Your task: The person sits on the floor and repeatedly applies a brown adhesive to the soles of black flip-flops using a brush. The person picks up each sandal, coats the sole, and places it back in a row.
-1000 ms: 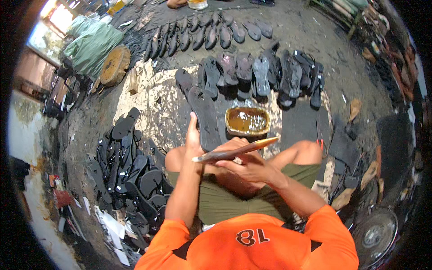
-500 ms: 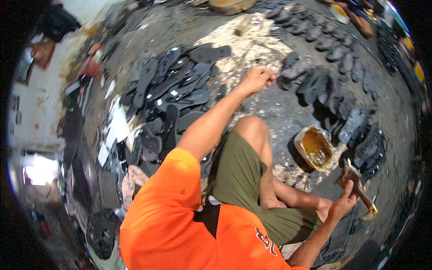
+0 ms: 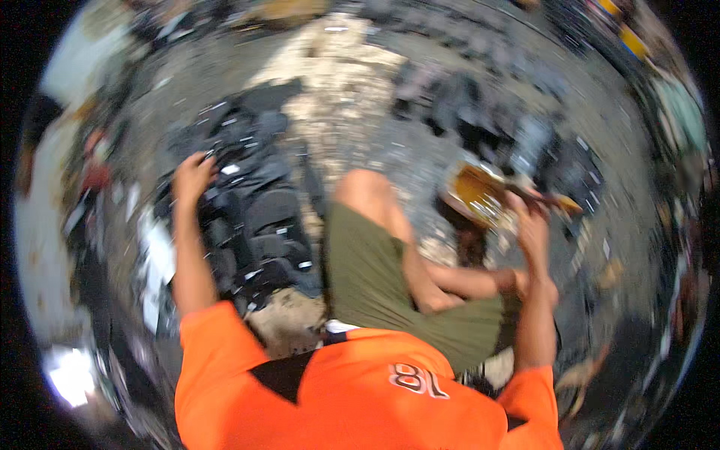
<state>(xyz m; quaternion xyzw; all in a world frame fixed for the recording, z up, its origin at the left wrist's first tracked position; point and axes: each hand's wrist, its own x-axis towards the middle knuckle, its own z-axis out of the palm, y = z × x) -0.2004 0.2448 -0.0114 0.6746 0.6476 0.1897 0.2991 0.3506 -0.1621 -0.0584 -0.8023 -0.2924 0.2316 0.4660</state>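
Note:
My left hand (image 3: 194, 177) is over the left edge of a heap of dark sandals and soles (image 3: 271, 211). Its fingers look bent, but blur hides whether they grip one. In my right hand (image 3: 530, 217) is a brush (image 3: 553, 200) with a brown handle and a yellowish end, its other end towards the pot. The pot (image 3: 448, 199) is pale-rimmed, holds amber, glue-like liquid and stands just left of that hand.
Rows of dark sandals (image 3: 457, 94) lie on the floor beyond the pot. A pale, sunlit patch of ground (image 3: 337, 71) runs between them and the heap. White scraps (image 3: 156, 251) lie left of the heap. My bent knee (image 3: 365, 187) rises in the middle.
My left hand has swung from the middle of the floor leftward to the sandal heap. My right hand has moved the brush up to the pot. The whole view has shifted and blurred.

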